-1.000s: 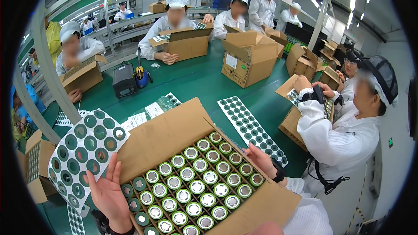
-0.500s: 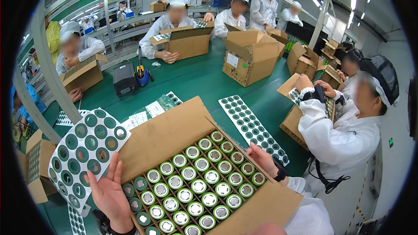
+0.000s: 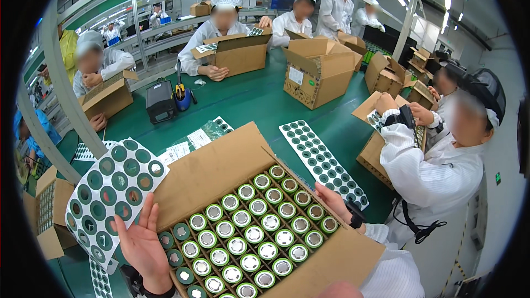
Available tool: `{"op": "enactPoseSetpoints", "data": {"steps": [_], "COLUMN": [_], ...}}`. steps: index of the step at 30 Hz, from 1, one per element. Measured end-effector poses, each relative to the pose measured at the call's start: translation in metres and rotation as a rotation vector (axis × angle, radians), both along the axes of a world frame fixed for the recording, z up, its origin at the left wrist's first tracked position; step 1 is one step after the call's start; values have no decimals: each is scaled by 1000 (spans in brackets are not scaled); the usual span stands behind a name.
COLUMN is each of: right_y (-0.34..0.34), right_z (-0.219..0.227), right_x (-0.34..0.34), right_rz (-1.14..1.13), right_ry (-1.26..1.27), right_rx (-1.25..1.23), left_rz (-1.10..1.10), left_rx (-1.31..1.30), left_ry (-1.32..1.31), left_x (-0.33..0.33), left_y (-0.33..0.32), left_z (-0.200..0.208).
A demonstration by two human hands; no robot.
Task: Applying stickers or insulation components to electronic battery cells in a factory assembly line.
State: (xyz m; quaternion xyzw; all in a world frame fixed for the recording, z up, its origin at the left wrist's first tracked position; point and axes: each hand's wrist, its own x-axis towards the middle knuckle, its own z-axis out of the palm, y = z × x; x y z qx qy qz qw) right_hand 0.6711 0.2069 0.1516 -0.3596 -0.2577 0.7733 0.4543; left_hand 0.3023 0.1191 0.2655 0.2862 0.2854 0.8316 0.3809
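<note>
Before me an open cardboard box holds rows of cylindrical battery cells in a divider grid. Most have silver tops with bright green rims; several at the left edge show dark green rings. My left hand, palm up at the box's left side, has the edge of a white sheet of dark green ring stickers between thumb and fingers. That sheet stands tilted above the table. My right hand is closed at the box's right edge; the box wall partly hides its fingers.
Another ring-sticker sheet lies right of the box on the green table. Beyond stand a soldering station, an iron in a blue holder and a tall carton. A metal post rises at left. A co-worker sits close at right.
The view has shifted slightly, so everything sits a few pixels further right. Both hands, the sticker sheet and the box keep their positions relative to each other.
</note>
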Motion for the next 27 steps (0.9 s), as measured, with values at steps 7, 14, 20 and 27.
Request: {"op": "enactPoseSetpoints", "data": {"steps": [7,14,20,27], "right_y": [-2,4,4,-3], "right_z": [3,-15,-8,11], "right_x": [1,3,-1,-6], "right_rz": [19,24,-61,-142], "right_ry": [34,23,-12,-11], "right_rx": [40,-12,-62,-66], "left_rz": [-3,-11,-20,-27], "left_rx": [14,7,8,23], "left_ry": [-6,-18,-26,-17], "left_x": [-1,-1,-1,2], "left_y": [-1,-2,-2,-4], "left_z": [0,2,1,4]}}
